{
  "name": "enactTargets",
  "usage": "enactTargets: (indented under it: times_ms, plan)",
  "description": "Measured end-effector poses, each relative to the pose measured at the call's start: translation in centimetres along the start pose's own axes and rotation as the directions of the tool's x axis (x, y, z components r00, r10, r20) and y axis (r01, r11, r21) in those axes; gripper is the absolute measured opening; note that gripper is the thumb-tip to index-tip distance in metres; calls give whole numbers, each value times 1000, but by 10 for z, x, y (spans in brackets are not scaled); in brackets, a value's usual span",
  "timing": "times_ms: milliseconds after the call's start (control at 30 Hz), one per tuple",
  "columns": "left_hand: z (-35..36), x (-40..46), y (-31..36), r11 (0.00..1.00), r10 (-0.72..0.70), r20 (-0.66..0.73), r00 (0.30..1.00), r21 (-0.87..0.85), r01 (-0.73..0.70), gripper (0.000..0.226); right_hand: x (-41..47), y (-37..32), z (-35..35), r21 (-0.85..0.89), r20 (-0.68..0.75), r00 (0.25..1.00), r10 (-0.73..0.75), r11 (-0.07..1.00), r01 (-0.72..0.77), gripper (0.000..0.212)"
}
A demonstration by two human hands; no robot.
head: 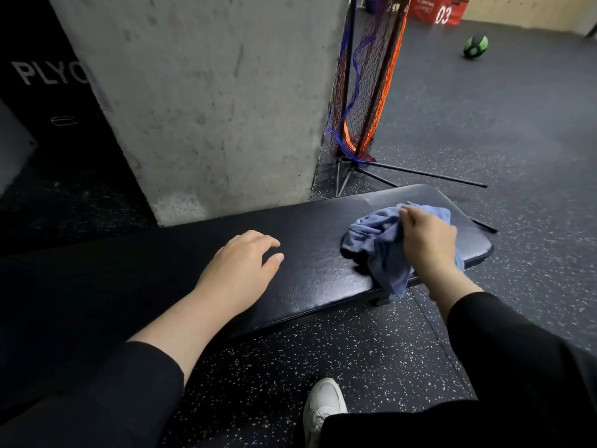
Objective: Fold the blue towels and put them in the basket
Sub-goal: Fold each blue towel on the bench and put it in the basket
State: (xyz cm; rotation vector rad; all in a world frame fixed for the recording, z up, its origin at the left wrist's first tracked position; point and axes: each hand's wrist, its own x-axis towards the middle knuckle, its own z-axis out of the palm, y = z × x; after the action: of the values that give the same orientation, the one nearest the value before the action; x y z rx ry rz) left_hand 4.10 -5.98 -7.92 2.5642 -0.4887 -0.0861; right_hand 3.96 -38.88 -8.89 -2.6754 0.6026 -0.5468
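Note:
A crumpled blue towel lies at the right end of a black padded bench, with one corner hanging over the near edge. My right hand grips the bunched towel from the right side, fingers curled into the cloth. My left hand rests on the bench's middle, fingers relaxed and slightly bent, holding nothing, well left of the towel. No basket is in view.
A concrete pillar stands right behind the bench. A folded net on a black stand sits to the pillar's right, its legs reaching toward the bench end. A green ball and red box lie far back. My white shoe is on the speckled floor.

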Motion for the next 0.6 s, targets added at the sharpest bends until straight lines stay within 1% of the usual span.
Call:
enactTargets:
  times_ms: [67,133,233,333,433,500,600]
  plan:
    - [0,1,1,1000,1,-1,1000,-6,-1,35,9,-8,-12,91,-87,996,4,996,4,32]
    - [-1,0,2,1000,6,-1,1000,-11,-6,35,20,-14,-25,167,-140,990,0,986,23,34]
    - [-2,-3,2,1000,20,-1,1000,-10,-20,35,34,-25,-48,271,-170,985,-5,961,52,34]
    - [-6,-5,1,999,28,-12,1000,-16,-28,36,49,-45,-76,411,-199,980,4,908,80,32]
    - [-12,-8,1,999,24,-36,999,-38,-25,35,62,-70,-103,564,-195,980,43,822,77,30]
    - [-17,-10,1,997,21,-63,998,-77,-26,35,63,-93,-121,677,-160,986,52,732,72,24]
    - [-28,-13,1,987,15,-114,993,-158,-33,36,60,-131,-144,780,-119,993,-8,618,99,23]
